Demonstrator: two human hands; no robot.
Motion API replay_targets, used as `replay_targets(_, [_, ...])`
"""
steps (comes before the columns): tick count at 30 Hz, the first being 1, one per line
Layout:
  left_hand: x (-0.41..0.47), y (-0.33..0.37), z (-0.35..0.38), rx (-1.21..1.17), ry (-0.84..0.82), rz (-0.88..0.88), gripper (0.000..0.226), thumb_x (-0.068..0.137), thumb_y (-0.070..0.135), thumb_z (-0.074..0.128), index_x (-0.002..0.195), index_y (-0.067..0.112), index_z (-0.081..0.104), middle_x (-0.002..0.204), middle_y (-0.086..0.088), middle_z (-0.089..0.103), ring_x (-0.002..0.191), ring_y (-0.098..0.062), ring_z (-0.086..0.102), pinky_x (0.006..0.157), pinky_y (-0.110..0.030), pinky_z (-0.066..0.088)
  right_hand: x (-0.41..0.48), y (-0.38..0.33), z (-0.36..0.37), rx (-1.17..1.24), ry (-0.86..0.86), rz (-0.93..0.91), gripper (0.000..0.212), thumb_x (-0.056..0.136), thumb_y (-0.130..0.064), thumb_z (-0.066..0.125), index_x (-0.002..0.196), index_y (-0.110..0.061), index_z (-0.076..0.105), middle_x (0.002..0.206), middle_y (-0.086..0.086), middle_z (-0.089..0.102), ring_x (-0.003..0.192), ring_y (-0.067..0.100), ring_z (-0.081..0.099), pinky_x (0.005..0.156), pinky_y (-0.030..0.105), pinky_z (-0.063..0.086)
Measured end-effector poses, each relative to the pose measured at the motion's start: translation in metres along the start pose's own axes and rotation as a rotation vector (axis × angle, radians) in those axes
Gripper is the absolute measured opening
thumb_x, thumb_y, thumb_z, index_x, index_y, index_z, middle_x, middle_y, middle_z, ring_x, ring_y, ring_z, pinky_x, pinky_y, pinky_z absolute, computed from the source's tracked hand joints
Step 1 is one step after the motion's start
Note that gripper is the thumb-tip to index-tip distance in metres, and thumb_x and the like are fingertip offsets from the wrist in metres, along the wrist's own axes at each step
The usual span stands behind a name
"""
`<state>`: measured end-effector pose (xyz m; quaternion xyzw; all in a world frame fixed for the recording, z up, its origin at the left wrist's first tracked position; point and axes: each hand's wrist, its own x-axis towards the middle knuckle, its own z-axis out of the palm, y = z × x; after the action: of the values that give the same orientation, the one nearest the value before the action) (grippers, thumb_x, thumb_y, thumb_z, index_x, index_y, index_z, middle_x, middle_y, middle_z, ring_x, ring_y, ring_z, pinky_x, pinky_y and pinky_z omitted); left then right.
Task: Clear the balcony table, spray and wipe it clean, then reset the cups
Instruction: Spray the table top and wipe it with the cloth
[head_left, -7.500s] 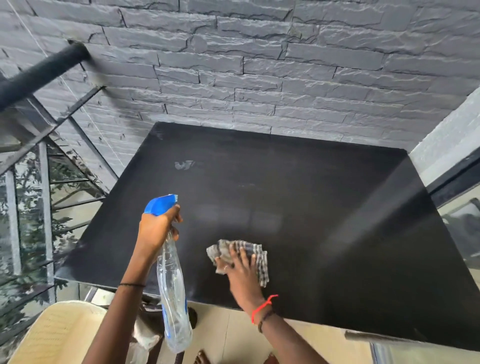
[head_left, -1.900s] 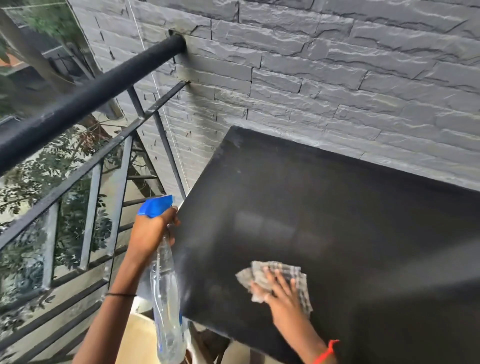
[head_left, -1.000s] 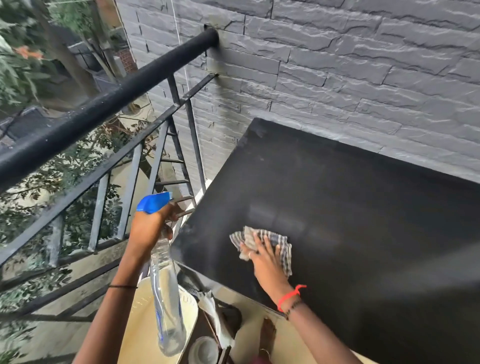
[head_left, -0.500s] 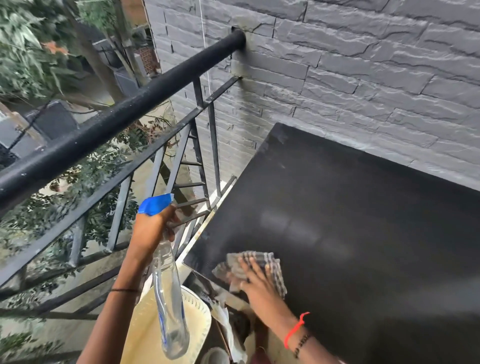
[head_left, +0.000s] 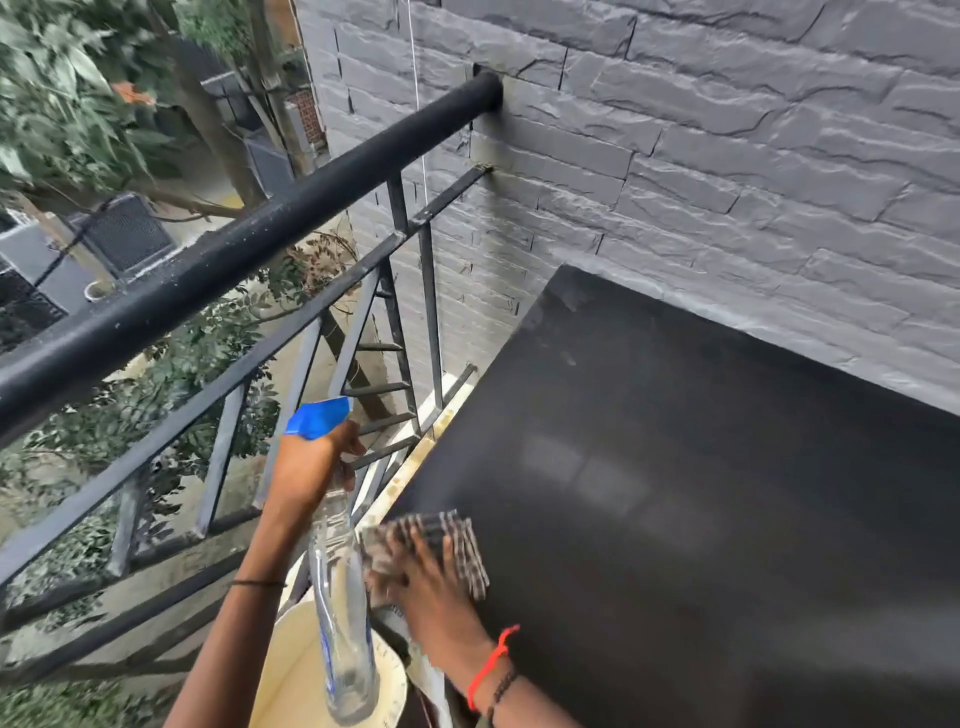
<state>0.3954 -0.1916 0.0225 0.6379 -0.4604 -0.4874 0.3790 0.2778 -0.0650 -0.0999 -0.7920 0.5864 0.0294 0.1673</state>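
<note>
Right hand (head_left: 431, 587) lay flat, fingers spread, pressing grey checked cloth (head_left: 460, 540) onto near-left corner of matte black desk (head_left: 701, 519), likely to wipe the edge. Left hand (head_left: 311, 467) gripped clear plastic spray bottle with blue trigger (head_left: 340, 597) off-desk, clear of wiping. Cups unseen.

Motion blurs the right hand (head_left: 426, 582) and the checked cloth (head_left: 462, 540) half hidden beneath it; the table (head_left: 727, 519) runs off the right and bottom edges, and the left hand (head_left: 306, 467) covers the neck of the spray bottle (head_left: 337, 597)
</note>
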Motion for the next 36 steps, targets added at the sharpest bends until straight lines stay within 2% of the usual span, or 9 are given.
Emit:
replay_targets(4, [0.021, 0.012, 0.026, -0.018, -0.011, 0.031, 0.021, 0.090, 0.006, 0.055, 0.070, 0.008, 0.056, 0.060, -0.003, 0.063, 0.033, -0.013, 0.047, 0.050, -0.031, 0.038, -0.034, 0.045, 0.019, -0.084, 0.060, 0.014, 0.027, 0.066, -0.038, 0.051, 0.086, -0.043, 0.069, 0.151, -0.001, 0.033, 0.145, 0.032, 0.004, 0.112, 0.053, 0.023])
replay_targets(6, [0.029, 0.018, 0.035, -0.029, -0.006, 0.025, 0.020, 0.090, 0.005, 0.054, 0.071, 0.009, 0.056, 0.058, -0.002, 0.063, 0.032, -0.013, 0.047, 0.043, -0.025, 0.038, -0.046, 0.082, 0.020, -0.038, 0.115, 0.070, 0.040, 0.057, -0.032, 0.066, 0.095, -0.041, 0.066, 0.158, 0.000, 0.009, 0.146, 0.028, 0.000, 0.111, 0.048, 0.010])
replay_targets(11, [0.046, 0.031, 0.054, -0.023, -0.020, 0.020, 0.018, 0.092, 0.006, 0.055, 0.074, 0.008, 0.054, 0.071, -0.011, 0.062, 0.029, -0.008, 0.045, 0.036, -0.017, 0.038, -0.014, 0.194, -0.018, 0.089, 0.269, 0.409, 0.080, 0.065, 0.000, 0.035, 0.135, -0.037, 0.047, 0.157, -0.004, 0.005, 0.142, 0.035, 0.021, 0.112, 0.055, 0.022])
replay_targets(17, [0.066, 0.037, 0.074, -0.011, -0.037, 0.033, 0.017, 0.092, 0.008, 0.056, 0.075, 0.009, 0.054, 0.072, -0.013, 0.061, 0.033, -0.012, 0.047, 0.049, -0.030, 0.038, 0.088, 0.193, -0.085, 0.154, 0.133, 0.366, 0.073, 0.089, 0.007, 0.032, 0.146, -0.039, 0.025, 0.160, 0.001, -0.003, 0.145, 0.034, -0.005, 0.114, 0.056, -0.005])
replay_targets(23, [0.090, 0.046, 0.101, 0.002, -0.064, 0.004, 0.016, 0.091, 0.007, 0.057, 0.074, 0.007, 0.056, 0.072, -0.015, 0.061, 0.036, -0.014, 0.048, 0.046, -0.028, 0.038, 0.071, 0.159, -0.048, 0.035, 0.179, 0.074, 0.073, 0.061, -0.006, 0.074, 0.124, -0.038, 0.057, 0.146, 0.007, 0.042, 0.135, 0.035, 0.035, 0.105, 0.062, 0.032])
replay_targets(25, [0.097, 0.049, 0.111, -0.002, -0.070, -0.008, 0.010, 0.091, 0.005, 0.056, 0.081, 0.003, 0.056, 0.073, -0.016, 0.061, 0.035, -0.013, 0.047, 0.038, -0.021, 0.038, 0.047, 0.170, -0.028, 0.016, 0.139, 0.078, 0.066, 0.049, -0.016, 0.081, 0.107, -0.038, 0.061, 0.143, 0.003, 0.047, 0.136, 0.030, 0.036, 0.107, 0.056, 0.028])
replay_targets(28, [0.111, 0.056, 0.132, -0.008, -0.099, -0.029, 0.007, 0.092, 0.005, 0.054, 0.090, -0.002, 0.057, 0.073, -0.016, 0.060, 0.032, -0.011, 0.045, 0.034, -0.016, 0.035, 0.023, 0.209, -0.013, 0.021, 0.175, 0.126, 0.068, 0.047, -0.013, 0.072, 0.108, -0.038, 0.054, 0.152, -0.001, 0.031, 0.146, 0.025, 0.005, 0.107, 0.049, 0.015])
replay_targets(33, [0.126, 0.068, 0.160, 0.028, -0.137, -0.016, 0.009, 0.090, 0.010, 0.057, 0.085, 0.002, 0.057, 0.073, -0.012, 0.064, 0.035, -0.013, 0.048, 0.046, -0.026, 0.039, 0.050, 0.290, -0.059, 0.078, 0.293, 0.411, 0.084, 0.060, 0.007, 0.053, 0.133, -0.036, 0.050, 0.152, 0.000, 0.017, 0.138, 0.035, 0.032, 0.112, 0.045, 0.011])
replay_targets(36, [0.130, 0.075, 0.173, 0.021, -0.146, -0.007, 0.010, 0.089, 0.010, 0.057, 0.081, 0.004, 0.058, 0.069, -0.009, 0.065, 0.036, -0.017, 0.047, 0.049, -0.029, 0.039, 0.103, 0.318, -0.097, 0.149, 0.196, 0.504, 0.074, 0.086, 0.006, 0.037, 0.146, -0.037, 0.027, 0.159, 0.001, -0.005, 0.146, 0.032, -0.001, 0.114, 0.054, -0.001])
